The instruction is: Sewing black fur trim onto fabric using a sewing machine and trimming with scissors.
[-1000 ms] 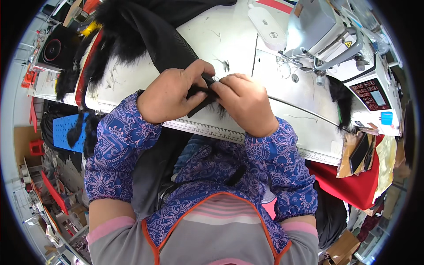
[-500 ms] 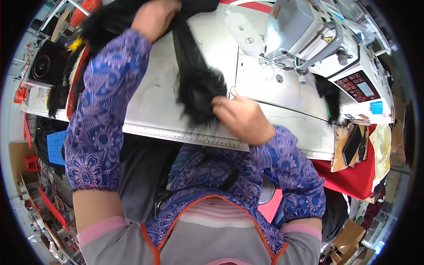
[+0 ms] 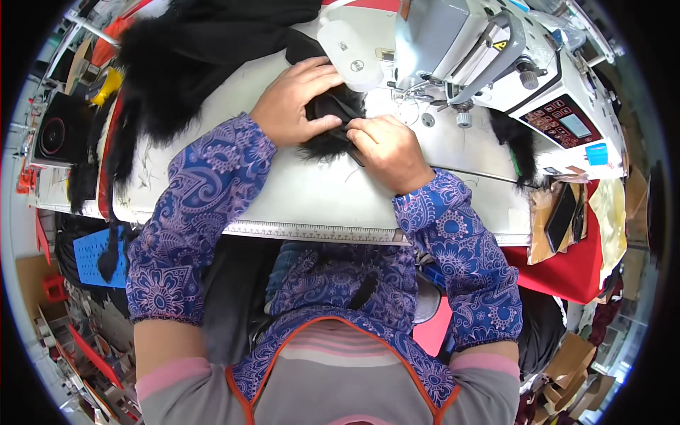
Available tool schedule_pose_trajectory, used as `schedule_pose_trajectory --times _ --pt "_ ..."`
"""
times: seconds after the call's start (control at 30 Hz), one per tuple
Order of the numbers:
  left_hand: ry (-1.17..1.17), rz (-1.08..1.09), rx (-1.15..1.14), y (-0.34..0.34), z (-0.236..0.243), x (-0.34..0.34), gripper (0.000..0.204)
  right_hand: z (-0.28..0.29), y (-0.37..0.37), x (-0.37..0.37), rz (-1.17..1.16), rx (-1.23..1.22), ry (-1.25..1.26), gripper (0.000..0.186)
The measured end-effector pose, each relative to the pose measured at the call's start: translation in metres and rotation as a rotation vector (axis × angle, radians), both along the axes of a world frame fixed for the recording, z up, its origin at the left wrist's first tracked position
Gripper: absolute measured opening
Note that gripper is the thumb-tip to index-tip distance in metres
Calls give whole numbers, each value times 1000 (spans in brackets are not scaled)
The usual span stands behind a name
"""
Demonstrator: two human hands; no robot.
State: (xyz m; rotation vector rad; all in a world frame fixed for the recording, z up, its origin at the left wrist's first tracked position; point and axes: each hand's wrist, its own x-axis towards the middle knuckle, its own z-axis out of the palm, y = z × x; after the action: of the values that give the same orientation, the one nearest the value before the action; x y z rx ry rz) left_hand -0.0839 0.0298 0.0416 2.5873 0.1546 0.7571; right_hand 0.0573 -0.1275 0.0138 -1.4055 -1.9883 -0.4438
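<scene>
A black piece of fabric with a furry edge point(image 3: 327, 147) lies bunched on the white table, left of the sewing machine's needle area. My left hand point(image 3: 292, 106) rests on its left side, fingers stretched forward and thumb spread apart, with dark cloth between them. At the right edge of the piece, my right hand point(image 3: 386, 149) pinches the cloth between thumb and bent fingers. The fingertips are partly hidden. The sewing machine point(image 3: 453, 42) stands just beyond my right hand, its lamp lit over the needle plate.
A large heap of black furry fabric point(image 3: 173, 74) covers the table's far left. A ruler strip point(image 3: 319, 231) runs along the front edge. The control panel point(image 3: 563, 122) and a dark phone-like slab point(image 3: 559, 216) are at the right. A blue perforated basket point(image 3: 99, 256) sits at lower left.
My left hand has come from the far left heap onto the furry piece. My right hand and the piece have moved slightly away from me and toward the needle area; the strip is gathered up.
</scene>
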Motion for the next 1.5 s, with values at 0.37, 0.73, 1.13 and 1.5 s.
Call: schedule_pose_trajectory --times 0.37,0.73,1.13,1.5 --pt "278 -159 -452 41 -11 29 16 4 -14 13 2 -138 120 22" --pt "174 157 -214 9 -19 105 29 -1 -36 56 -156 -200 245 20" --pt "-220 -211 436 -27 -16 55 27 -2 -34 64 -324 -244 139 21" --pt "-278 410 413 104 -70 89 18 -3 -27 61 -325 -177 103 17"
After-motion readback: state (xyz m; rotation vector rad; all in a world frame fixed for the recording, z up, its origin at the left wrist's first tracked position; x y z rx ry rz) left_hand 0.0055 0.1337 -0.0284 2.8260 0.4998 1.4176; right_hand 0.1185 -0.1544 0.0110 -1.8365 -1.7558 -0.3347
